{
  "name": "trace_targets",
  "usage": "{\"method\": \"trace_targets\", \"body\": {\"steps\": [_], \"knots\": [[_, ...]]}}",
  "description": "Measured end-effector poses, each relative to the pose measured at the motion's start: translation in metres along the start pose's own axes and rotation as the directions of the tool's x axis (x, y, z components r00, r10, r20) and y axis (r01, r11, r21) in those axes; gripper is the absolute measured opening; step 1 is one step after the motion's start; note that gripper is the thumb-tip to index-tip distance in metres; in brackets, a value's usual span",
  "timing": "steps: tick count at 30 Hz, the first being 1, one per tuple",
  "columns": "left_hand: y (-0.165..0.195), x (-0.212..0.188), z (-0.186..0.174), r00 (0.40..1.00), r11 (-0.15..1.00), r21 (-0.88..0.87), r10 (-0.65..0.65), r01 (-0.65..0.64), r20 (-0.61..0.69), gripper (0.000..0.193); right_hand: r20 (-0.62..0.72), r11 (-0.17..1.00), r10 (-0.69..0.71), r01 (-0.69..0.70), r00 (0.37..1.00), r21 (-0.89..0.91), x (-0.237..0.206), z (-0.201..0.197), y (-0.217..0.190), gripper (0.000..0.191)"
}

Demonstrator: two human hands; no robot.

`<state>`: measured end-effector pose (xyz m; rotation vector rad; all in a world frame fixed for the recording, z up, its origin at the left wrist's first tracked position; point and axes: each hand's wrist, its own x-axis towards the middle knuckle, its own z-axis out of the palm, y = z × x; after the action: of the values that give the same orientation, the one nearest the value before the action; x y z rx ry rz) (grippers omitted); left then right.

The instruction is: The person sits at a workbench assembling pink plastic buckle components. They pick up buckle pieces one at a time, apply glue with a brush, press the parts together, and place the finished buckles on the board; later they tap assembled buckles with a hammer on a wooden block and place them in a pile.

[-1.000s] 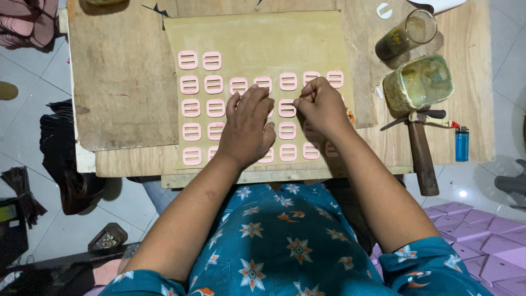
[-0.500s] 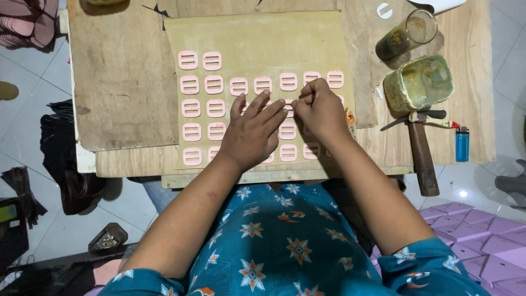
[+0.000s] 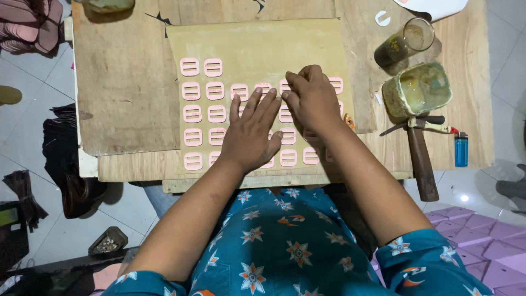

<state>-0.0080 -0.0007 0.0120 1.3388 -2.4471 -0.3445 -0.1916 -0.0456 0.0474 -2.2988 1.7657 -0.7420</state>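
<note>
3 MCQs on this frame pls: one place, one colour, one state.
1. Where does the lighter lie?
A. at the right of the wooden board, by the hammer
B. on the tan sheet
C. on the floor at the left

2. What colour are the small slotted buckles set in rows on the tan sheet?
A. green
B. pink
C. black

3. How is the left hand?
A. closed in a fist
B. lifted clear of the sheet
C. flat, fingers spread over the buckles

Answers:
1 A, the blue lighter sits near the board's right edge beside the hammer handle.
2 B, every buckle in the rows is pale pink.
3 C, the palm lies down on the rows while the right hand pinches at one buckle near the top row.
</note>
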Motion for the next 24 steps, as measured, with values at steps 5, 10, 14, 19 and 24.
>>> {"method": "trace_targets", "body": {"steps": [5,10,14,19,24], "knots": [[0.0,0.002,0.0,0.999,0.999,-0.036,-0.035,0.036,0.042,0.073,0.096,0.978,0.099,-0.114,0.991,0.176,0.0,-0.007,0.003,0.043],[0.001,0.002,-0.001,0.997,0.998,-0.039,-0.047,0.049,0.064,0.075,0.124,0.954,0.12,-0.149,0.985,0.259,0.001,-0.008,0.004,0.037],[0.001,0.002,-0.001,0.998,0.998,-0.039,-0.041,0.043,0.054,0.075,0.149,0.936,0.158,-0.196,0.976,0.293,0.001,-0.007,0.006,0.027],[0.0,0.001,0.0,0.998,0.998,-0.046,-0.037,0.039,0.043,0.075,0.182,0.875,0.155,-0.22,0.971,0.43,-0.004,-0.008,0.014,0.019],[-0.002,0.0,0.001,0.999,0.998,-0.051,-0.024,0.025,0.022,0.076,0.24,0.517,0.225,-0.324,0.944,0.792,-0.016,-0.015,0.024,0.016]]}}
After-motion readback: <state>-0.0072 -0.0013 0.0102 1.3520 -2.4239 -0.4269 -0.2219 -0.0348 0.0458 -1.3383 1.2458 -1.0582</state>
